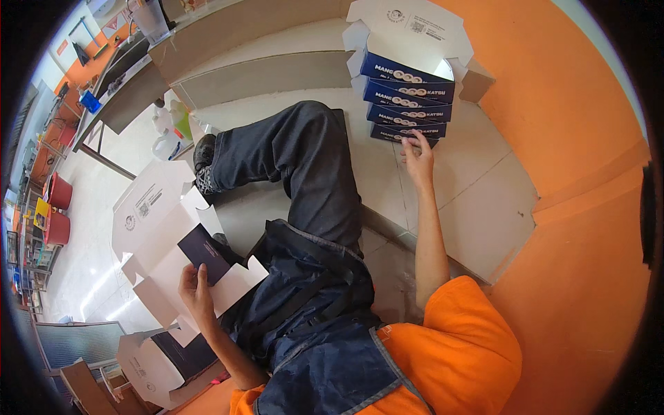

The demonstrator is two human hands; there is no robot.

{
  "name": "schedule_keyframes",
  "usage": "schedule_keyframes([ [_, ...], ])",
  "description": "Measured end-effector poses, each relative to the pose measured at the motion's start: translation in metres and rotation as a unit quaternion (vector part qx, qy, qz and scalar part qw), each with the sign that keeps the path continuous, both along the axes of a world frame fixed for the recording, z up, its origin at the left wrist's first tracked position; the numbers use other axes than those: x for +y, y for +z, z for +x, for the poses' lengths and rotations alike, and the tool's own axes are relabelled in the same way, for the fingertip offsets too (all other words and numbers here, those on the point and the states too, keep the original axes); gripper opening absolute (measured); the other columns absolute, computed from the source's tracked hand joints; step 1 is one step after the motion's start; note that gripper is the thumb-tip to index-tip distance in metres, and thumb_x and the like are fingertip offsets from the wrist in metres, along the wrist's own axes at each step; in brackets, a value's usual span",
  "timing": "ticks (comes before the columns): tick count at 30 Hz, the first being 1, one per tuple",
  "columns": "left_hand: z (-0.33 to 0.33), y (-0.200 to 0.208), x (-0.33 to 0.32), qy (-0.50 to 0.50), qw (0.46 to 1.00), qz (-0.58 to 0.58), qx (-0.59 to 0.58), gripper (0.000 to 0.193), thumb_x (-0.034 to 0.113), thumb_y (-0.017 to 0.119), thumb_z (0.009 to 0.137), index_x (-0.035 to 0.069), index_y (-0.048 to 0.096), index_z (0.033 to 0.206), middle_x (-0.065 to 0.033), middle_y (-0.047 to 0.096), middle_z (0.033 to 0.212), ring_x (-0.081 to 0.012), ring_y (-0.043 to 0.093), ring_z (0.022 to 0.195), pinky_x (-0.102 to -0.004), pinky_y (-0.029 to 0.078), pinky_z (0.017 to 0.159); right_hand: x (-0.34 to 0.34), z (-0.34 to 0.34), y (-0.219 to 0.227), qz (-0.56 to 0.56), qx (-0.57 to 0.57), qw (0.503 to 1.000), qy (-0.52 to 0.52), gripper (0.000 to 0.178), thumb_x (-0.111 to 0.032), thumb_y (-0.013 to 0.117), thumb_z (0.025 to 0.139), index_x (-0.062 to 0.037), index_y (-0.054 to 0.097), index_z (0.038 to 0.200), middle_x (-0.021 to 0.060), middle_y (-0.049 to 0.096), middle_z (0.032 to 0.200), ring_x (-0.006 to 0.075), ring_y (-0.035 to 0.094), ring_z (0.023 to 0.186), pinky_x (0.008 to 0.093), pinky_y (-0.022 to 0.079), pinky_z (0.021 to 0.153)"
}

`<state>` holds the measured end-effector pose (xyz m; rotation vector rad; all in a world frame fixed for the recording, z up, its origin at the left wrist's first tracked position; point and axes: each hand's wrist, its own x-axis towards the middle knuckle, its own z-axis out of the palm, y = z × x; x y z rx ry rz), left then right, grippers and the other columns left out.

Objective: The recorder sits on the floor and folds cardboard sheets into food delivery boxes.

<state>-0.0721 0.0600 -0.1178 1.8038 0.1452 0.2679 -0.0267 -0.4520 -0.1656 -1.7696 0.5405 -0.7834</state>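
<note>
My left hand (197,289) grips the edge of a partly unfolded carton box (173,242), white inside with a dark blue panel, thumb on top. The box tilts open over my lap, its flaps spread. To the right, my right hand (419,160) reaches to a stack of dark blue boxes (408,93). Its fingertips, slightly bent and apart, touch the front of the lowest box; nothing is seen held in them. The topmost box of the stack has its white lid (415,31) raised.
The stack stands on a tiled ledge (463,162) beside an orange wall (574,124). Another dark blue and white box (162,363) lies at lower left. Plastic bottles (180,119) stand near a counter leg. Red tubs (59,191) sit by shelves at far left.
</note>
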Motion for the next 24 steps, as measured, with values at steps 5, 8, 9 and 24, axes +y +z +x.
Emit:
schedule_keyframes([
  [5,0.003,-0.002,-0.006,-0.013,1.0,-0.004,0.0,0.013,0.007,0.061,0.083,-0.002,0.056,0.091,0.0026,0.048,0.073,-0.0027,0.043,0.06,-0.0175,0.032,0.049,0.022,0.0,0.033,0.012,-0.058,0.998,0.032,0.045,-0.016,0.062,0.083,-0.0051,0.045,0.123,0.0119,0.058,0.101,0.0113,0.059,0.065,0.021,0.045,0.052],
  [8,0.004,-0.003,-0.01,-0.024,1.0,-0.002,-0.004,0.013,0.007,0.061,0.083,-0.002,0.057,0.092,0.0026,0.049,0.073,-0.0026,0.043,0.06,-0.0175,0.033,0.05,0.021,0.01,0.046,0.011,-0.082,0.996,0.034,0.047,-0.016,0.062,0.082,-0.005,0.044,0.124,0.012,0.058,0.102,0.011,0.059,0.065,0.0211,0.046,0.051],
  [9,0.005,-0.003,-0.011,-0.03,1.0,0.0,-0.004,0.014,0.007,0.061,0.083,-0.002,0.057,0.092,0.0026,0.049,0.073,-0.0025,0.043,0.061,-0.0174,0.033,0.05,0.021,0.012,0.048,0.016,-0.081,0.996,0.032,0.047,-0.016,0.062,0.082,-0.0051,0.044,0.124,0.0121,0.057,0.103,0.0109,0.059,0.065,0.0213,0.046,0.051],
  [24,0.005,-0.007,-0.013,-0.041,0.999,0.001,0.0,0.013,0.007,0.06,0.084,-0.002,0.056,0.093,0.0029,0.05,0.071,-0.0023,0.042,0.059,-0.0173,0.031,0.049,0.032,0.031,0.09,-0.005,-0.116,0.991,0.059,0.05,-0.013,0.06,0.083,-0.0025,0.04,0.127,0.0145,0.056,0.107,0.0134,0.06,0.069,0.0214,0.049,0.053],
])
